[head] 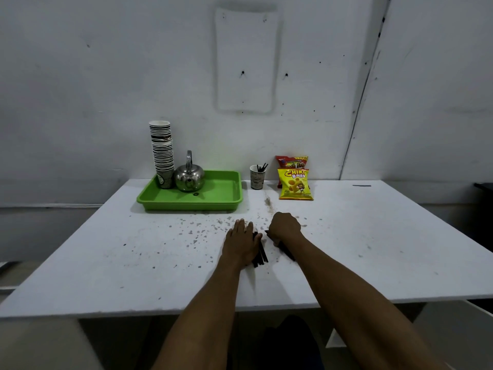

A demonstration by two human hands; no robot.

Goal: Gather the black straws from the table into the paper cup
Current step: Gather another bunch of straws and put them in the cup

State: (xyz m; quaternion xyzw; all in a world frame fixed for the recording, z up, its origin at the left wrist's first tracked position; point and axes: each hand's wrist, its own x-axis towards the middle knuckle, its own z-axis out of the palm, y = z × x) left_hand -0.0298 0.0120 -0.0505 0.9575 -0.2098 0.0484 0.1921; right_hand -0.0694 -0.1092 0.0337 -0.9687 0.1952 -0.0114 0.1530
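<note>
Left hand [241, 243]: flat, fingers extended, palm pressing loose black straws [261, 254] on worktop [373, 249]. Right hand [285, 227]: closed in fist around straw bundle [286, 251]. Paper cup [257, 178]: upright at worktop rear, several straws inside, beside green tray [218, 201].

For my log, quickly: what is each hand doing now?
Left hand: open, flat on black straws on the table.
Right hand: closed around a bundle of straws.
</note>
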